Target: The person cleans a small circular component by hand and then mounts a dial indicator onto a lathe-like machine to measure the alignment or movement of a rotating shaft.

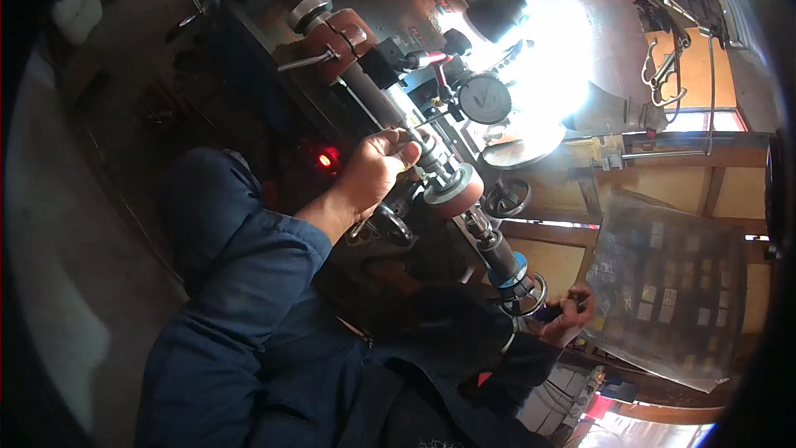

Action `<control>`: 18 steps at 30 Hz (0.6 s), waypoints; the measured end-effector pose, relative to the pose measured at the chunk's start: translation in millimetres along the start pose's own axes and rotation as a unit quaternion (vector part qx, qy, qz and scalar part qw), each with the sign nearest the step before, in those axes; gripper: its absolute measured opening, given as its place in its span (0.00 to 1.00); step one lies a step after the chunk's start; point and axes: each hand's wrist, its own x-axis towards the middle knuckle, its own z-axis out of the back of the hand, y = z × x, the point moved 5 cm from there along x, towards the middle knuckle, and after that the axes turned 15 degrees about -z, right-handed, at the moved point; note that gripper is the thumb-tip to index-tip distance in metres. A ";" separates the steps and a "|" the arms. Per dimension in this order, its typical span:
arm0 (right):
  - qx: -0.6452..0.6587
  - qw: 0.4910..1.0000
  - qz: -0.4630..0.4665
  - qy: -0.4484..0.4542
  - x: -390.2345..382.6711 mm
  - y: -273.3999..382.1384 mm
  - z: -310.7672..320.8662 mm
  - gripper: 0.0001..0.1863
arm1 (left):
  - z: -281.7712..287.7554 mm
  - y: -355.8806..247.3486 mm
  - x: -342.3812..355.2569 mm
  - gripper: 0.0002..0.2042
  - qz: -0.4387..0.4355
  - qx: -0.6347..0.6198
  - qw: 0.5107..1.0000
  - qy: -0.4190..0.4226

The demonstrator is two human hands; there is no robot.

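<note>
My left hand (373,172) is closed, with thumb and fingers pinched round a metal shaft (429,162) mounted lengthwise on a machine. Just beyond these fingers, a round dial indicator (484,99) with a pale face hangs on a jointed arm, its thin stem reaching toward the shaft. A reddish-brown disc with a grey face (454,191) sits farther along the shaft line. At that line's near right end, my right hand (569,315) is closed beside a small handwheel (543,290); a dark piece shows at its fingers, but what it grips is unclear.
A very bright lamp (506,12) glares behind the indicator. A red-brown housing with a metal lever (344,43) stands at the far left end of the machine. More handwheels (507,197) stick out nearby. A red light (327,159) glows beside my left forearm. A clear plastic sheet (663,290) hangs at right.
</note>
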 end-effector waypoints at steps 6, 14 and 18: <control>-0.285 0.956 -0.065 0.033 2.3 -88.5 50.4 0.19 | 0.1 -12.3 -2.2 0.08 -0.038 0.118 0.992 -0.034; -0.164 0.984 -0.062 -0.032 27.9 -140.1 40.3 0.13 | -3.4 -16.4 -0.4 0.07 -0.009 0.182 0.982 -0.059; -0.080 0.980 -0.177 0.037 21.9 -144.1 18.5 0.14 | 2.5 -16.7 -0.4 0.06 -0.061 0.126 0.989 -0.044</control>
